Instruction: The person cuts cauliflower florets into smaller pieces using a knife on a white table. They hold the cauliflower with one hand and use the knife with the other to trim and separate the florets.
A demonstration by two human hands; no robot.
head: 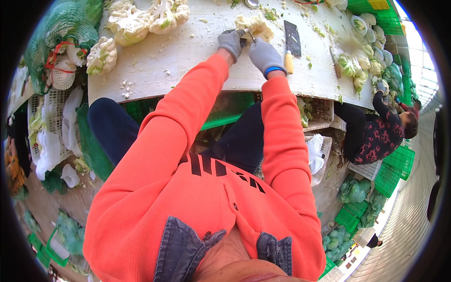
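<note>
My left hand (230, 44), in a grey glove, is at the near left side of a cauliflower piece (255, 26) on the white table (197, 65); a dark object shows at its fingers. My right hand (265, 56), gloved in grey with a blue band at the wrist, is closed around a small tool with a metal blade (250, 35) that meets the cauliflower; its handle is hidden. Right of it lies a cleaver with a dark blade (292, 38) and a wooden handle (289, 62). Large cauliflower pieces (130, 24) rest at the upper left, with a smaller one (102, 56) nearer.
A green net sack (65, 24) of wrapped cauliflowers stands at the left table edge. More cauliflowers (352, 65) and another knife (334, 63) lie to the right, near a seated co-worker (377, 134). Crates (317, 112) stand under the table; crumbs and leaf bits are scattered on top.
</note>
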